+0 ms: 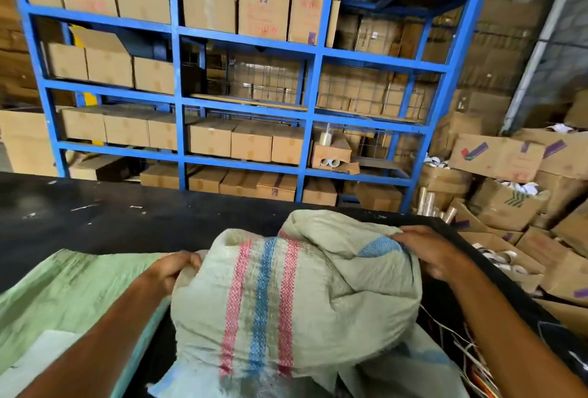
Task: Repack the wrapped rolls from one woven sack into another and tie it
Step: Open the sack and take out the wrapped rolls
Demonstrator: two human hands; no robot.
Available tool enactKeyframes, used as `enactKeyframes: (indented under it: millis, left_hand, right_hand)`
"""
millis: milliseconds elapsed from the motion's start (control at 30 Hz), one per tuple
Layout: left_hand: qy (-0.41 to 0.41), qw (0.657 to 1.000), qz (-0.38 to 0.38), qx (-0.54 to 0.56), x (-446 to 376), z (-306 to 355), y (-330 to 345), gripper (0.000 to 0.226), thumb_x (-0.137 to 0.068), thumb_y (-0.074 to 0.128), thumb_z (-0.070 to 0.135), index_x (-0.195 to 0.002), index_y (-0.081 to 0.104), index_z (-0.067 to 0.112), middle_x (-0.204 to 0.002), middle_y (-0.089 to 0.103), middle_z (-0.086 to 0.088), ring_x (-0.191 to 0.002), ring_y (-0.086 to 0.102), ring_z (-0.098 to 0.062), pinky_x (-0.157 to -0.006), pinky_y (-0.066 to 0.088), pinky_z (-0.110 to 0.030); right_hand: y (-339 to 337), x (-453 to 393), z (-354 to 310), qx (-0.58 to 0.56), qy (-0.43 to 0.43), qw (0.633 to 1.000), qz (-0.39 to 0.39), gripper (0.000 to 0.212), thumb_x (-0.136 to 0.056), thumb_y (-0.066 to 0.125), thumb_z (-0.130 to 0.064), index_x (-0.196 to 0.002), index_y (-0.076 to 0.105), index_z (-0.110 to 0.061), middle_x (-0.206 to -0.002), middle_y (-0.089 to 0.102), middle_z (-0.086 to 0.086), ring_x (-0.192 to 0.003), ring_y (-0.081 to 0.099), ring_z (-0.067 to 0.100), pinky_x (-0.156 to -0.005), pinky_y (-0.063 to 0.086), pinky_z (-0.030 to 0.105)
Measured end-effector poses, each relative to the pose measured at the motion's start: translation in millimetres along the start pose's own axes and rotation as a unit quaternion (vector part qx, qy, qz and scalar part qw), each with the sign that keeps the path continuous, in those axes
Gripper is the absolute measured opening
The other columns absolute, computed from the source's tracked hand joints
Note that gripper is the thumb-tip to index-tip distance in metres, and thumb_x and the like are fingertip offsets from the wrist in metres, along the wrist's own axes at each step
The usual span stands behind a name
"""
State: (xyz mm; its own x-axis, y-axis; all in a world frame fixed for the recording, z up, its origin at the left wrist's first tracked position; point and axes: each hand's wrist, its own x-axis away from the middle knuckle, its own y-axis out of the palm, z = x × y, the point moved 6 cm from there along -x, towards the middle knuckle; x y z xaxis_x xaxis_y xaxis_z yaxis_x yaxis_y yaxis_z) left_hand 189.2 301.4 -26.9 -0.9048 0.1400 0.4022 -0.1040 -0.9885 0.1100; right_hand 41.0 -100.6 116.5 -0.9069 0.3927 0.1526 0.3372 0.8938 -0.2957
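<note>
A full, bulging woven sack (286, 296) with red and blue stripes stands on the black table (95, 222) in front of me. My left hand (173, 270) grips its fabric at the upper left. At the upper right my right hand (429, 251) holds a fold of the sack near a blue stripe. A second, flat green woven sack (63, 289) lies on the table to the left. No wrapped rolls show; the sack's cloth hides its contents.
Behind the table rises a blue steel rack (178, 79) stacked with cardboard boxes. To the right, open cartons (496, 156) of tape rolls are heaped on the floor. Loose strings (461, 343) hang at the table's right edge.
</note>
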Motion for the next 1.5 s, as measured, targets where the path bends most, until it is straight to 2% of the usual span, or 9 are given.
enactKeyframes:
  millis: [133,300,567,667,767,900,1033,1300,1500]
  left_hand:
    - [0.022,0.994,0.012,0.109,9,61,13,0.042,-0.082,0.036,0.003,-0.050,0.064,0.004,-0.053,0.062,-0.014,-0.054,0.062,-0.029,-0.057,0.051,-0.032]
    - [0.063,0.995,-0.008,0.076,23,114,34,0.021,-0.088,0.058,0.027,-0.077,0.066,0.011,-0.076,0.066,-0.014,-0.073,0.062,-0.029,-0.070,0.052,-0.040]
    - [0.040,0.982,-0.081,-0.164,31,111,32,0.023,-0.089,0.046,-0.001,-0.105,0.061,-0.004,-0.093,0.068,-0.021,-0.092,0.061,-0.035,-0.085,0.051,-0.051]
    - [0.061,0.997,-0.048,0.016,36,111,32,0.023,-0.092,0.043,0.011,-0.100,0.062,0.000,-0.086,0.067,-0.020,-0.081,0.062,-0.033,-0.069,0.049,-0.043]
    - [0.125,0.992,-0.006,0.017,43,123,15,0.017,-0.085,0.052,0.008,-0.084,0.068,0.003,-0.075,0.068,-0.016,-0.065,0.064,-0.027,-0.063,0.049,-0.035]
    - [0.175,0.954,0.240,-0.047,36,114,-57,0.025,-0.080,0.067,0.004,-0.102,0.060,-0.003,-0.106,0.064,-0.027,-0.079,0.059,-0.030,-0.068,0.050,-0.040]
    - [0.144,0.976,0.154,-0.055,45,87,-41,0.027,-0.075,0.075,0.013,-0.099,0.065,0.002,-0.083,0.066,-0.019,-0.064,0.060,-0.032,-0.052,0.050,-0.033]
    - [0.164,0.977,0.100,-0.095,82,73,-5,0.016,-0.074,0.076,0.002,-0.085,0.068,-0.008,-0.045,0.062,-0.002,-0.035,0.056,-0.010,-0.035,0.043,-0.018]
    - [0.089,0.995,-0.007,0.052,96,54,45,0.019,-0.092,0.054,0.009,-0.103,0.062,-0.003,-0.094,0.067,-0.020,-0.078,0.064,-0.029,-0.079,0.052,-0.045]
  right_hand:
    - [-17,-24,-17,-0.021,0.002,0.999,0.043,0.012,-0.064,0.064,0.003,-0.071,0.055,0.005,-0.080,0.061,0.027,-0.067,0.059,0.030,-0.065,0.045,0.033]
    - [-34,-38,-51,-0.106,-0.034,0.992,0.066,0.016,-0.087,0.044,-0.004,-0.075,0.055,-0.005,-0.067,0.061,0.014,-0.058,0.058,0.025,-0.049,0.048,0.022]
    - [-58,-5,-81,0.102,-0.151,0.971,0.155,0.025,-0.095,0.055,-0.016,-0.114,0.060,0.001,-0.118,0.060,0.023,-0.101,0.055,0.029,-0.091,0.042,0.039]
    - [-59,0,-70,0.057,-0.104,0.974,0.194,0.042,-0.100,0.043,-0.026,-0.128,0.052,0.004,-0.134,0.052,0.023,-0.120,0.050,0.034,-0.101,0.036,0.038]
    - [-92,-4,-45,-0.046,-0.051,0.975,0.212,0.040,-0.097,0.047,-0.022,-0.125,0.052,0.005,-0.115,0.059,0.017,-0.088,0.057,0.030,-0.083,0.048,0.039]
    - [-161,10,-1,-0.118,-0.023,0.940,0.320,0.033,-0.093,0.045,-0.023,-0.104,0.058,0.005,-0.097,0.060,0.028,-0.061,0.061,0.023,-0.059,0.055,0.034]
    - [-155,22,6,-0.082,-0.021,0.960,0.265,0.032,-0.074,0.062,-0.035,-0.097,0.067,-0.013,-0.107,0.067,0.020,-0.096,0.065,0.038,-0.092,0.049,0.058]
    - [-118,92,-12,0.236,-0.094,0.892,0.374,0.042,-0.080,0.061,-0.018,-0.110,0.062,0.011,-0.110,0.061,0.037,-0.102,0.058,0.049,-0.081,0.043,0.042]
    - [-108,83,17,-0.008,-0.022,0.937,0.349,0.039,-0.077,0.063,-0.011,-0.112,0.062,0.006,-0.097,0.065,0.024,-0.086,0.063,0.035,-0.077,0.051,0.045]
